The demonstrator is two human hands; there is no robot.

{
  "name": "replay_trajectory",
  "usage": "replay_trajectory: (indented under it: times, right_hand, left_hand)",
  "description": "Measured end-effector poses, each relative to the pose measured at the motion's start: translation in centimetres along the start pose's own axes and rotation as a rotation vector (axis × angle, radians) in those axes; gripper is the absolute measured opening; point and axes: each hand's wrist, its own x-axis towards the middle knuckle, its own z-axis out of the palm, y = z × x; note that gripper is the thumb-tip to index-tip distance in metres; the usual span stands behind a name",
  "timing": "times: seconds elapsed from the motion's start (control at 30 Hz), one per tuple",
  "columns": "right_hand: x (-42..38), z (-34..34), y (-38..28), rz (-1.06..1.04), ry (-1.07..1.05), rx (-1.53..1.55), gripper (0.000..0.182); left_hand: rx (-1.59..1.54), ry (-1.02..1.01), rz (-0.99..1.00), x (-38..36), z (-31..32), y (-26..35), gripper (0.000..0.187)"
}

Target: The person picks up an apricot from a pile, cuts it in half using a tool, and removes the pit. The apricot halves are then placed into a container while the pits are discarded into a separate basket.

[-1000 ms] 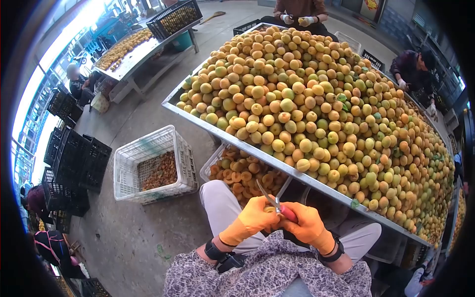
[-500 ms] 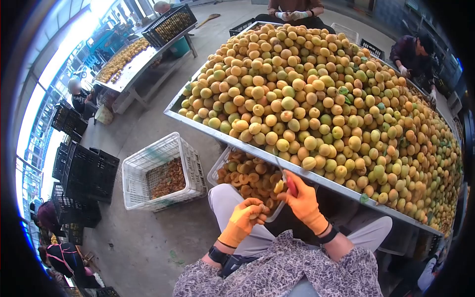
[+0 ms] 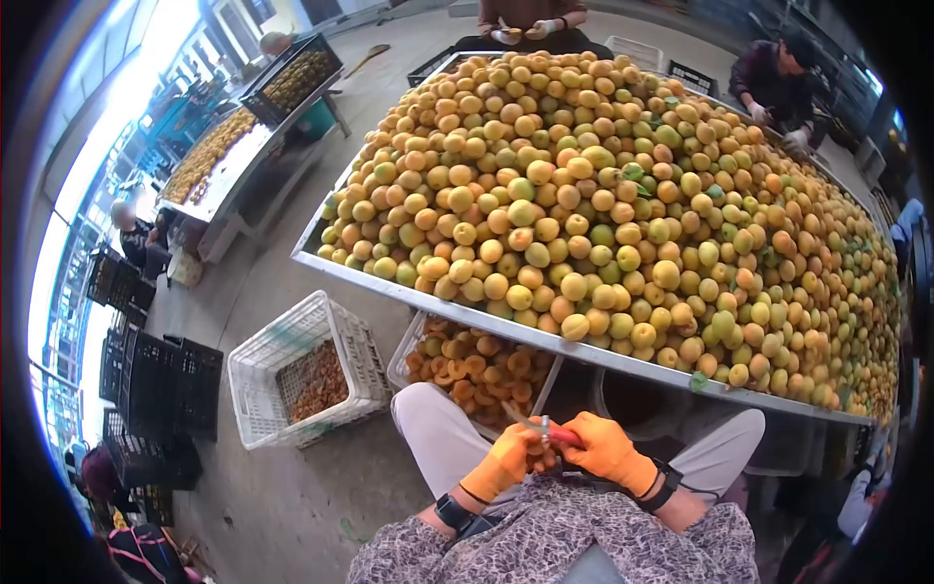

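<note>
The right hand (image 3: 608,450), in an orange glove, has its grip wrapped around the handle of a red-handled tool (image 3: 566,439), which lies above the person's lap, between the two hands and on the near side of the desk (image 3: 623,359). The tool's slender metal blade (image 3: 522,418) points away to the upper left, passing just over the left hand (image 3: 504,461). That hand, gloved in orange too, has its fingers curled in close beside the tool; I cannot tell whether its grip pinches anything, as the fingers hide what may be inside. Beyond the knees, a white crate (image 3: 400,354) of halved fruit (image 3: 477,370) stands partly under the near edge of the desk. Round yellow, orange and greenish fruit (image 3: 545,219) is heaped high on the desk, with a few green leaves among it. To the left on the concrete floor (image 3: 238,487) sits a larger white crate (image 3: 365,365), brown pieces (image 3: 316,382) covering part of its bottom, and farther left are stacked black crates (image 3: 165,384). Across the desk sits a person in a brown top (image 3: 530,12), and another in dark clothing (image 3: 772,80) is at its far right side
</note>
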Motion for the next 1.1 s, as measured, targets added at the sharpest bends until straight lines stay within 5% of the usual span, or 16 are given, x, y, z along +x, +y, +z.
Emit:
replay_trajectory:
  times: [0.13, 0.2, 0.27, 0.3, 0.37, 0.4, 0.47, 0.57, 0.67, 0.73, 0.87, 0.93, 0.97, 1.1]
  right_hand:
    - [-3.2, -3.4, 1.7, 0.008, 0.333, -0.052, 0.025]
    - [-4.4, -4.8, 3.0, 0.061, 0.487, -0.186, 0.03]
    - [-5.6, -6.0, 3.4, 0.22, 0.586, -0.23, 0.034]
    - [-6.1, -6.2, 3.9, 0.24, 0.636, -0.208, 0.035]
    - [-7.2, -5.8, 5.3, 0.219, 0.747, -0.157, 0.031]
    - [-7.5, -5.3, 5.4, 0.208, 0.736, -0.153, 0.031]
    - [-8.1, -4.9, 5.2, 0.306, 0.712, -0.029, 0.027]
    - [-8.3, -3.6, 4.7, 0.375, 0.651, -0.026, 0.021]
    - [-8.2, -3.1, 4.2, 0.421, 0.636, 0.061, 0.022]
    - [-7.6, -2.7, 3.7, 0.632, 0.608, 0.319, 0.018]
    - [-6.6, -1.7, 4.0, 0.569, 0.609, 0.26, 0.02]
    - [-5.9, -1.8, 4.1, 0.574, 0.604, 0.21, 0.02]
    - [-5.9, -1.7, 3.4, 0.618, 0.599, 0.264, 0.02]
    - [-6.8, -2.9, 2.5, 0.618, 0.576, 0.149, 0.018]
  left_hand:
    - [-0.217, 0.182, 0.087, 5.0, -4.1, 2.1, 0.011]
    - [-0.132, 0.404, 0.358, 8.4, -6.4, 3.6, 0.037]
    - [0.293, 0.606, 0.414, 9.8, -9.4, 5.6, 0.067]
    - [0.291, 0.609, 0.419, 10.1, -9.9, 5.7, 0.067]
    - [1.283, 1.147, 0.311, 10.6, -11.3, 5.7, 0.097]
    - [1.096, 0.984, 0.112, 12.1, -15.0, 4.1, 0.108]
    - [1.31, 1.15, 0.023, 10.4, -11.0, 2.8, 0.113]
    - [1.506, 1.521, -0.092, 14.9, -14.5, -2.4, 0.117]
    - [1.417, 1.419, -0.04, 12.8, -10.5, 0.7, 0.112]
    - [1.452, 1.364, -0.093, 13.0, -10.4, 2.6, 0.109]
    - [1.296, 1.23, 0.056, 16.3, -11.9, 4.8, 0.094]
    - [0.518, 1.273, 0.026, 21.4, -14.0, 5.8, 0.074]
    - [0.509, 1.273, 0.014, 22.6, -16.0, 4.1, 0.074]
    - [1.005, 0.997, 0.657, 32.0, -18.7, -0.7, 0.063]
